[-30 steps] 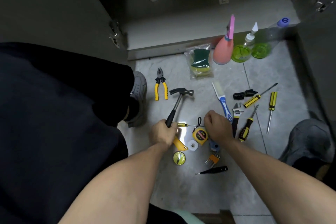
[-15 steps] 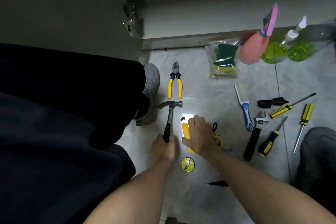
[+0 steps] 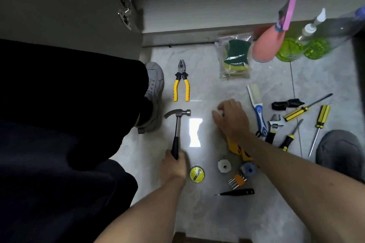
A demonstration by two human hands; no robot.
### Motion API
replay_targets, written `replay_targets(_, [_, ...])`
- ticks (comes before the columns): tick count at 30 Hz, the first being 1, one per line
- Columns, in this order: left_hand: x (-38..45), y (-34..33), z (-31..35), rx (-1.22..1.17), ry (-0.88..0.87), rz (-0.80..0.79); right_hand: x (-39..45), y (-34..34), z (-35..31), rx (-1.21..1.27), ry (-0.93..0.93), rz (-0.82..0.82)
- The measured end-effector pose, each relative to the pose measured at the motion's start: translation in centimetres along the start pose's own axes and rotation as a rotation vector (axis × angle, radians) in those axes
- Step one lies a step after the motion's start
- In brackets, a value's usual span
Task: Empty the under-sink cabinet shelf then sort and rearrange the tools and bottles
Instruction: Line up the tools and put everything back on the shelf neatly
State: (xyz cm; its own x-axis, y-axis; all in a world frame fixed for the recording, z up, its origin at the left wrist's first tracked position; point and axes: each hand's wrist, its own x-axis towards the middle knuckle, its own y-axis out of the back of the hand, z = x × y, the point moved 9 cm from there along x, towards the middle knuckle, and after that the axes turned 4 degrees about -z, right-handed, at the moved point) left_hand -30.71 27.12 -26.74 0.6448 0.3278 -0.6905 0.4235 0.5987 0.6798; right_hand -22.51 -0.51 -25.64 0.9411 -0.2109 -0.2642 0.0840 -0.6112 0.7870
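My left hand [image 3: 173, 165] grips the black handle of a claw hammer [image 3: 177, 122] that lies on the tiled floor, head pointing away from me. To its right my right hand [image 3: 231, 118] has its fingers curled over a yellow utility knife [image 3: 237, 148]; the knife's front end is hidden under my palm. Yellow-handled pliers [image 3: 181, 85] lie just beyond the hammer. A pink spray bottle [image 3: 268, 45] and two green bottles [image 3: 288, 49] stand at the cabinet's edge. The cabinet shelf [image 3: 197, 6] looks bare.
A bagged sponge [image 3: 235, 57], a blue brush [image 3: 258, 110], an adjustable wrench [image 3: 273, 126] and screwdrivers [image 3: 321, 116] lie to the right. A yellow tape roll [image 3: 197, 173], a white fitting [image 3: 224, 165], hex keys [image 3: 238, 180] and a black pen tool [image 3: 237, 192] sit near my arms. My shoes [image 3: 155, 89] flank the floor.
My right hand has moved to the right with the yellow knife, away from the bright patch on the floor. My left hand keeps its grip on the hammer handle.
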Motion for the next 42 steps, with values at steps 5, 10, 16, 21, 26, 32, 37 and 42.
replay_targets(5, [0.5, -0.2, -0.9, -0.025, 0.033, -0.001, 8.6, -3.9, -5.9, 0.054, -0.058, -0.234])
replay_targets(10, [0.5, -0.9, -1.0, -0.098, 0.037, 0.033, 12.6, -5.8, -7.6, -0.179, -0.049, -0.268])
replay_targets(16, [0.7, -1.2, 0.1, -0.155, -0.059, 0.053, 12.8, -3.5, -4.7, -0.119, -0.086, -0.255])
replay_targets(21, [1.3, -0.6, 1.7, -0.152, -0.084, 0.073, 8.7, -1.8, 0.0, -0.079, -0.135, -0.223])
replay_targets(26, [3.2, 0.7, 3.7, -0.076, -0.124, 0.076, 6.0, 0.1, 4.1, -0.103, -0.147, -0.197])
replay_targets(32, [5.8, 2.4, 7.7, -0.106, -0.156, 0.076, 5.0, 0.3, 4.8, -0.119, -0.156, -0.219])
replay_targets(37, [7.0, 3.0, 11.3, 0.004, -0.196, 0.069, 5.1, -0.8, 2.2, -0.133, -0.178, -0.034])
replay_targets(42, [7.8, 3.4, 11.2, 0.180, -0.237, 0.066, 5.2, -1.7, -0.5, -0.210, -0.188, 0.009])
